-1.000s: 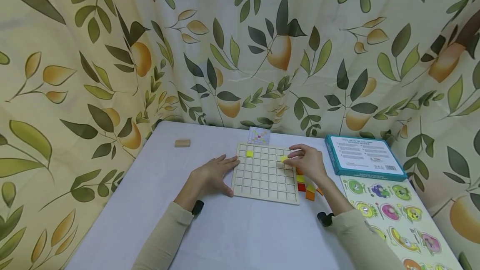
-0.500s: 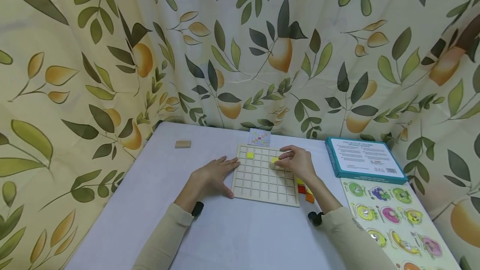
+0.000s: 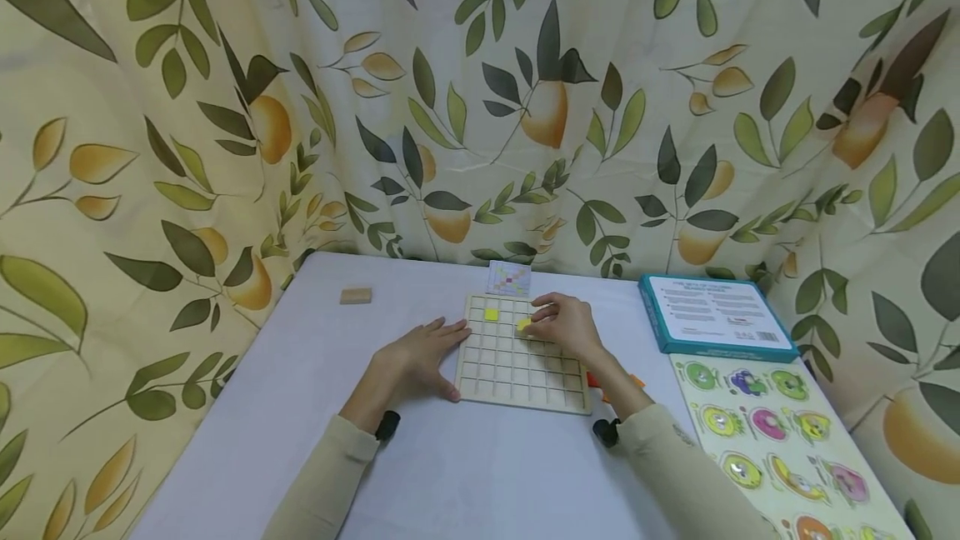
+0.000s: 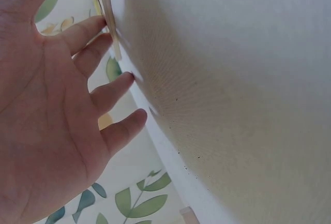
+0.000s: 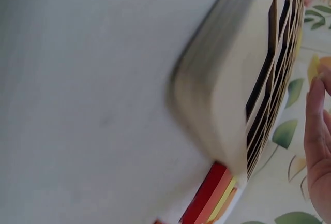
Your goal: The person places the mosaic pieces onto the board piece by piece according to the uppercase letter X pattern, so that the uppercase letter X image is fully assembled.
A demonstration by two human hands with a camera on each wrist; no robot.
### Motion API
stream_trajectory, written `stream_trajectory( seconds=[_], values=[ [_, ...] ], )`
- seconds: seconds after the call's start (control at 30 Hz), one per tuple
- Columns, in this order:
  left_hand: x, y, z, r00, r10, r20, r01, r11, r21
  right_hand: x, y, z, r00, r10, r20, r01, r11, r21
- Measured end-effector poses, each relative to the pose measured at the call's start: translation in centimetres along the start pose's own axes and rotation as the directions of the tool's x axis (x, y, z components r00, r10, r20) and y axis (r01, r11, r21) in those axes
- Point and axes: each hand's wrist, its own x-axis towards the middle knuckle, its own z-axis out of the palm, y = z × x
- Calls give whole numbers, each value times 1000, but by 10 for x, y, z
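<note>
Head view: blue box (image 3: pixel 716 312) print too small to read

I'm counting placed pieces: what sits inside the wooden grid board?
One yellow tile sits in the grid board; the right hand pinches a second yellow tile over it. Cells beneath that hand are hidden.

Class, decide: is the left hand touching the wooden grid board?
Touching. The head view shows the left hand flat on the table, fingers against the wooden grid board's left edge.
</note>
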Motion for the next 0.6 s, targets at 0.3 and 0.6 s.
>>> stream_trajectory(
  seconds=[0.3, 0.6],
  values=[
    [-2, -1, 0, 1000, -6, -3, 6, 1000, -12, 6, -11, 15, 999, -8, 35, 7, 1000, 23],
    [-2, 1, 0, 1000, -1, -1, 1, 1000, -14, 11, -11, 25, 998, 26, 54, -25, 1000, -14]
  ],
)
